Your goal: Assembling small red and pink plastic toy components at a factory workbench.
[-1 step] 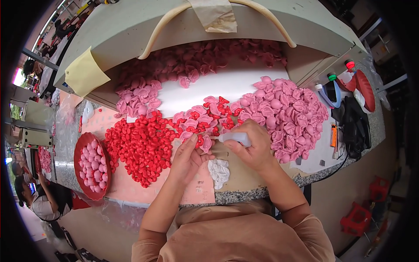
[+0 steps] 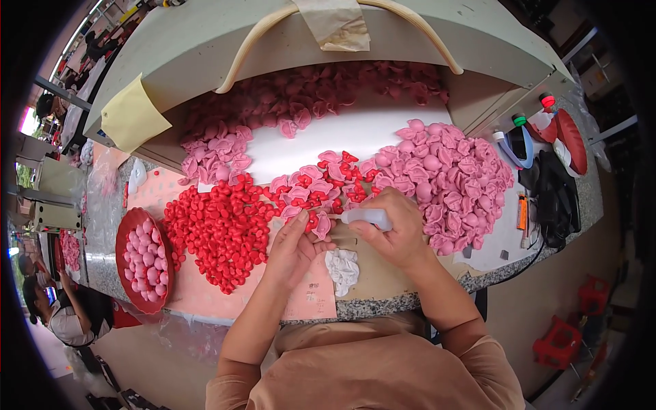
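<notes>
Hundreds of small red pieces (image 2: pixel 219 236) and pink petal-shaped pieces (image 2: pixel 458 184) cover much of a speckled stone counter (image 2: pixel 383 307) before a pale grey cabinet (image 2: pixel 198 65). Near the counter's front edge, the left hand (image 2: pixel 294 246) pinches a pink-and-red piece (image 2: pixel 322 224) between thumb and fingertips, its other fingers loosely curled. The right hand (image 2: pixel 400 229) closes around a translucent bottle (image 2: pixel 372 216), its narrow nozzle aimed at that piece.

Pink paper (image 2: pixel 311 297) lies under the red heap, and brown paper (image 2: pixel 403 277) spreads below the right hand, beside a crumpled white cloth (image 2: pixel 342 270). A round red tray (image 2: pixel 162 301) of pink balls (image 2: pixel 145 260) sits at the counter's left edge; a black bag (image 2: pixel 557 198) lies near the right. Red stools (image 2: pixel 559 342) stand on the floor, and a co-worker (image 2: pixel 65 314) sits at far left.

The stone edge curves just in front of the wearer's body. The cloth lies between the forearms, while heaps flank the hands on both sides and assembled pieces lie just beyond the fingertips.

Shadow dims the cabinet's rear; the right hand hides part of the bottle, and whether the nozzle touches the piece cannot be made out. Darkness cuts off the corners.
</notes>
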`<state>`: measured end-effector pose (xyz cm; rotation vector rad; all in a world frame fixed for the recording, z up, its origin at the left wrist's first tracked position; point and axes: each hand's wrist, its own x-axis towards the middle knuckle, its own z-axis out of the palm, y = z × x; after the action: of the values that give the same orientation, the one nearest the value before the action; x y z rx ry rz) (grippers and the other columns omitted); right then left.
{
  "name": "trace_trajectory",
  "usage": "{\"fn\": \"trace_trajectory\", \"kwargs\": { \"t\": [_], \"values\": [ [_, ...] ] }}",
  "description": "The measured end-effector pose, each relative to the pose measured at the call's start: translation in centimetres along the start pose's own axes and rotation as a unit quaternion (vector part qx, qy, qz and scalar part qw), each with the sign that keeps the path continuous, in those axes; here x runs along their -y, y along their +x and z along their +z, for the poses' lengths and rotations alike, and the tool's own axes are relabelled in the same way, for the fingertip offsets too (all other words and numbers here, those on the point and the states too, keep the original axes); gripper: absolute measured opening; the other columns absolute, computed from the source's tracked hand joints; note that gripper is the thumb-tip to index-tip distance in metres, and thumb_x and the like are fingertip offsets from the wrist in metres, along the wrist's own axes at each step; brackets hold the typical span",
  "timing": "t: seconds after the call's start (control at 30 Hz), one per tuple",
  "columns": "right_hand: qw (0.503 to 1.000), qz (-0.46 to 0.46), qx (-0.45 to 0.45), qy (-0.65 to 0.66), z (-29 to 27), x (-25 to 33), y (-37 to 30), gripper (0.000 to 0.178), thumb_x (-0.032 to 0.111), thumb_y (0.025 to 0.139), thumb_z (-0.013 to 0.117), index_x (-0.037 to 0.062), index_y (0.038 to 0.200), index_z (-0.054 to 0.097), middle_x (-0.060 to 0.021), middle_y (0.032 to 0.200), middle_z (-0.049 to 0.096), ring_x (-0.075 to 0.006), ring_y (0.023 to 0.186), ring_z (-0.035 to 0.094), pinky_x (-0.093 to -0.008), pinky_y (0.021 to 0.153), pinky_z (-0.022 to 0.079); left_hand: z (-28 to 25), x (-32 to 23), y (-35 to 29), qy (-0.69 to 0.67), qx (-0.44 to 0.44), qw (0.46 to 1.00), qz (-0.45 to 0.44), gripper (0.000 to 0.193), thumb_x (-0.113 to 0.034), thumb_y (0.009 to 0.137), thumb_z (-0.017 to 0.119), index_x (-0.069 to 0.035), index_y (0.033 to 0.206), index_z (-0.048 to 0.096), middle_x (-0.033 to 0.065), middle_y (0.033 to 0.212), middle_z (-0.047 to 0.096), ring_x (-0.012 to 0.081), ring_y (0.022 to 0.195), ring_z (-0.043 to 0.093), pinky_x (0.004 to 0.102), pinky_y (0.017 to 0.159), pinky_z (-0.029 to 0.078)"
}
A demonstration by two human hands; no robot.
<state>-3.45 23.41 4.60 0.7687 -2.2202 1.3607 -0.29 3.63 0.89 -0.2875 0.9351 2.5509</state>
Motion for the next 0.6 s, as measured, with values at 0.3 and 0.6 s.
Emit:
{"fn": "trace_trajectory", "kwargs": {
  "t": [0.3, 0.6],
  "values": [
    [1.000, 0.008, -0.001, 0.011, -0.12, 0.00, 0.17, 0.026, 0.021, 0.073, 0.072, 0.0033, 0.084, 0.057, -0.0100, 0.071, 0.059, -0.0221, 0.059, 0.056, -0.0304, 0.054, 0.044, 0.27, -0.08, 0.22, 0.005, -0.020, 1.000, -0.007, 0.031, -0.026, 0.095, 0.043, -0.003, 0.110, 0.057, 0.0133, 0.097, 0.064, 0.0182, 0.077, 0.062, 0.0365, 0.072, 0.052],
    [1.000, 0.016, -0.010, 0.015, -0.06, -0.25, -0.02, 0.023, 0.017, 0.072, 0.072, 0.0040, 0.084, 0.058, -0.0098, 0.072, 0.059, -0.0213, 0.060, 0.056, -0.0303, 0.055, 0.044, 0.27, -0.16, 0.13, 0.004, -0.024, 1.000, -0.014, 0.031, -0.028, 0.095, 0.044, -0.003, 0.108, 0.058, 0.0126, 0.098, 0.064, 0.0178, 0.076, 0.061, 0.0369, 0.072, 0.052]
  ]
}}
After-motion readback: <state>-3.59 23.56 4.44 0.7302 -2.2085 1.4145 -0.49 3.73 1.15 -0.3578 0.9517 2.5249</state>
